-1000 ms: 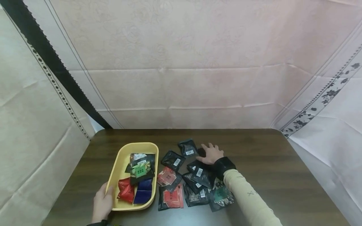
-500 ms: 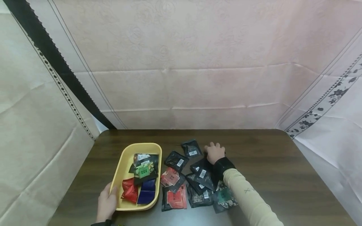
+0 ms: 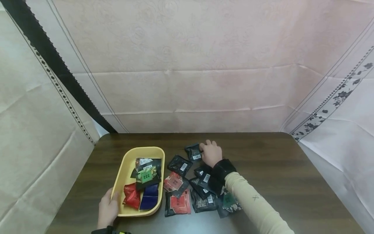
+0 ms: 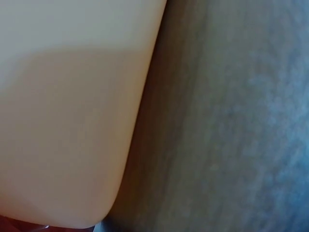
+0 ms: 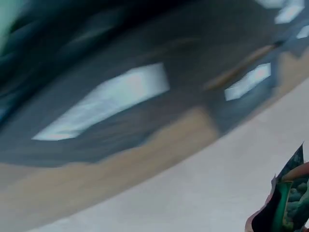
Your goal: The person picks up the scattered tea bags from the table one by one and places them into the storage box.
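My left hand [image 3: 107, 208] grips the left rim of a yellow plastic tray [image 3: 120, 175], thumb over the edge. The tray fills much of the left wrist view as a pale wall [image 4: 72, 135]. Inside lie black packets with a green label [image 3: 147, 175], a shiny red packet [image 3: 132, 196] and a dark blue packet [image 3: 149, 197]. My right hand [image 3: 212, 154] is at the far side of the packet pile, beside a black packet [image 3: 193, 152]. In the right wrist view, its fingers pinch a dark green patterned packet [image 5: 289, 198], which the hand hides from the head view.
Right of the tray, several small packets lie loosely overlapped: black ones with white barcode labels [image 3: 179, 165], black-and-red ones [image 3: 177, 203] and a green-labelled one [image 3: 229, 204]. The brown wooden table [image 3: 277, 182] ends at a pale cloth backdrop [image 3: 187, 97].
My right hand, earlier spread over a dark packet behind the pile, has taken hold of it and moved slightly left. My left hand keeps its grip on the tray.
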{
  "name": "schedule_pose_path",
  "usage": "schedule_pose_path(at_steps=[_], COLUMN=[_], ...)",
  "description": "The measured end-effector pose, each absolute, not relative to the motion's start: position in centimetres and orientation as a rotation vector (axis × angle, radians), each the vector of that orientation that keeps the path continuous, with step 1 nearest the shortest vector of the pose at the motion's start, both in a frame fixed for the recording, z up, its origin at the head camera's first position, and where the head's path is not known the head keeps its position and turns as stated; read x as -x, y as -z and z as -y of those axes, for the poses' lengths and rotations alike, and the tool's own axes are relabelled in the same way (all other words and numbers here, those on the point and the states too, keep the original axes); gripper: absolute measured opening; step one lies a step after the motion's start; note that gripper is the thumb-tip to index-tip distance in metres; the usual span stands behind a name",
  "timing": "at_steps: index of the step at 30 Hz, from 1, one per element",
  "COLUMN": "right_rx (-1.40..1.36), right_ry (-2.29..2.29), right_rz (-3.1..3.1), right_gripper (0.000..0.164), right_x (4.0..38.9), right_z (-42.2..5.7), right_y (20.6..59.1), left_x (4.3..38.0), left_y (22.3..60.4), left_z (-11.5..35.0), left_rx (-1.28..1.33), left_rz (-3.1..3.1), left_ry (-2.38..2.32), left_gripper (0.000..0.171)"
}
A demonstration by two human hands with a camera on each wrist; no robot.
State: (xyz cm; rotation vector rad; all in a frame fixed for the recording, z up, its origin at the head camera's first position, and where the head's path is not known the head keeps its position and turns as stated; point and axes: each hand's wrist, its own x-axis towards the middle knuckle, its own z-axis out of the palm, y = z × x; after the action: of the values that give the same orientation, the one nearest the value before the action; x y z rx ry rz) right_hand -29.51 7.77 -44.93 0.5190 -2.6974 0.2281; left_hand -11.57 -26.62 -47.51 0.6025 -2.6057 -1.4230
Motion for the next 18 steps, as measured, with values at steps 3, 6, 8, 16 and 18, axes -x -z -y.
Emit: schedule_pose_path(at_steps=[3, 6, 8, 16, 18], right_rx=[-0.597, -0.665, -0.713, -0.863, -0.889], right_ry=[-0.228, -0.217, -0.215, -0.173, -0.174], right_rz=[2.640, 2.605, 2.592, 2.540, 2.528], right_gripper=[0.013, 0.012, 0.012, 0.012, 0.014], right_x=[28.9, 28.1, 27.6, 25.6, 25.1], right_z=[-5.6, -3.5, -2.3, 2.2, 3.3], right_y=[44.1, 43.1, 42.5, 41.2, 41.0], left_x=[11.5, 11.5, 11.5, 11.6, 11.6], left_y=[47.5, 47.5, 47.5, 47.5, 47.5], left_z=[26.6, 26.6, 26.6, 26.6, 26.6], left_rx=[-0.607, -0.605, -0.602, -0.630, -0.636], left_rz=[2.598, 2.593, 2.589, 2.596, 2.596], left_ry=[1.428, 1.439, 1.445, 1.475, 1.489], left_gripper=[0.039, 0.039, 0.039, 0.040, 0.041])
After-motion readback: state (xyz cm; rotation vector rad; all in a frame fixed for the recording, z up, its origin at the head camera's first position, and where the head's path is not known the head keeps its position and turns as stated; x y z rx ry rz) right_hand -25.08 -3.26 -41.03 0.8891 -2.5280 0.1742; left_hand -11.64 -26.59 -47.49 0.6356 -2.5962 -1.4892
